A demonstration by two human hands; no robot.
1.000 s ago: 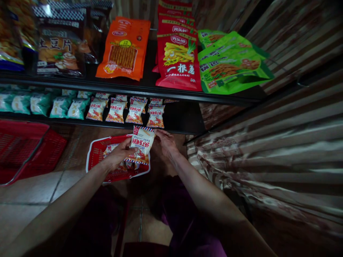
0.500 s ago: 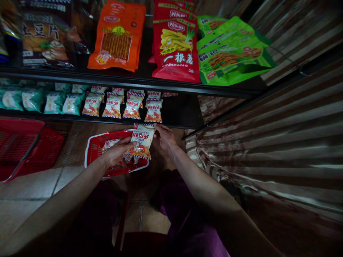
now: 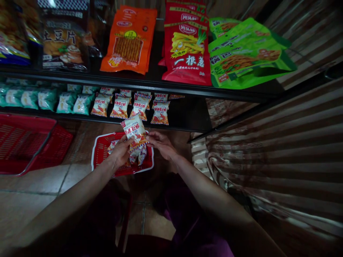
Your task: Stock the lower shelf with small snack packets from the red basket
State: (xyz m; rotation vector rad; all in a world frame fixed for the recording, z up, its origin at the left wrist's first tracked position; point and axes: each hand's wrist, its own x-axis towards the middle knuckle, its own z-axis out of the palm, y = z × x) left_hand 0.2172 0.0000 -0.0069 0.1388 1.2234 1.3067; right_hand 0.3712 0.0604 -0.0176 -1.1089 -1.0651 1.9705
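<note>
A small white and orange snack bag (image 3: 135,129), with red lettering and striped ends, is tilted above a red shopping basket (image 3: 99,151). My left hand (image 3: 122,151) is closed on the bag's lower left side, thumb across its front. At its lower right corner, my right hand (image 3: 162,143) pinches the edge between thumb and fingers. More bags of the same kind (image 3: 142,154) lie in the white-rimmed basket under my hands. Matching snack bags (image 3: 160,113) stand in rows on the lower shelf (image 3: 191,116) just beyond.
Teal snack bags (image 3: 46,99) line the lower shelf's left part. Large orange (image 3: 128,43), red (image 3: 187,50) and green packets (image 3: 241,53) stand on the upper shelf. Another red basket (image 3: 32,142) is on the tiled floor at left. A striped curtain (image 3: 268,153) hangs at right.
The snack bag has turned so its top leans left. My right hand has gone from its upper right corner down to its lower right. The camera view has shifted slightly left.
</note>
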